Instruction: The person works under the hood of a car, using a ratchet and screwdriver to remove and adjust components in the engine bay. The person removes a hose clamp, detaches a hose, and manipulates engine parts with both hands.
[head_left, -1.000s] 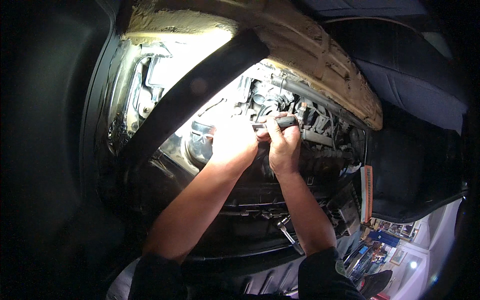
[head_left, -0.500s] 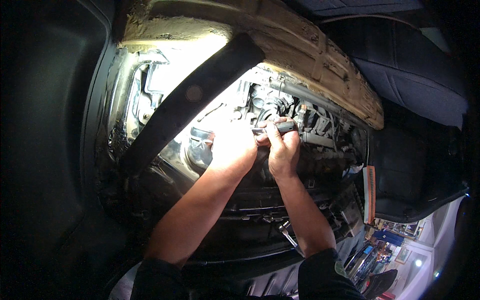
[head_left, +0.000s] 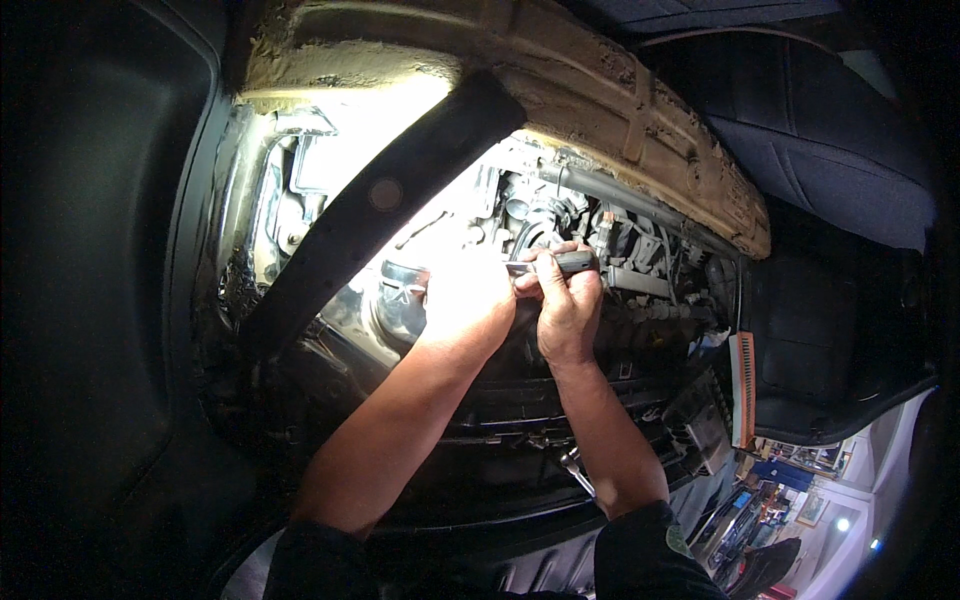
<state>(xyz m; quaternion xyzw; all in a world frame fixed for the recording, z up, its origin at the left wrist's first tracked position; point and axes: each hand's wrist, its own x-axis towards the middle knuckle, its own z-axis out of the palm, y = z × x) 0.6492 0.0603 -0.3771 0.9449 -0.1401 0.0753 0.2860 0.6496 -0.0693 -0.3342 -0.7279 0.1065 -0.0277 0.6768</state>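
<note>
My right hand [head_left: 568, 305] is closed around a dark-handled tool [head_left: 572, 262], held sideways with its thumb along it; a shiny shaft runs left toward my left hand [head_left: 470, 300]. That hand is curled and washed out by bright light, so what its fingers grip is hidden. Both hands are inside an opened engine bay, beside a rounded metal housing [head_left: 398, 295], with hoses, connectors and engine parts [head_left: 630, 250] just behind and to the right.
A black strap-like bar [head_left: 385, 190] crosses diagonally at left. Tan crusted padding [head_left: 640, 100] borders the top, dark seat fabric [head_left: 800, 150] the right. An orange pleated filter [head_left: 742, 390] stands at right, a chrome ratchet [head_left: 580, 473] lies below, and a cluttered workshop [head_left: 770, 500] shows beyond.
The view has shifted slightly, so the surroundings sit a little lower in the picture. My right hand and the tool appear a little lower too, with the grip much the same.
</note>
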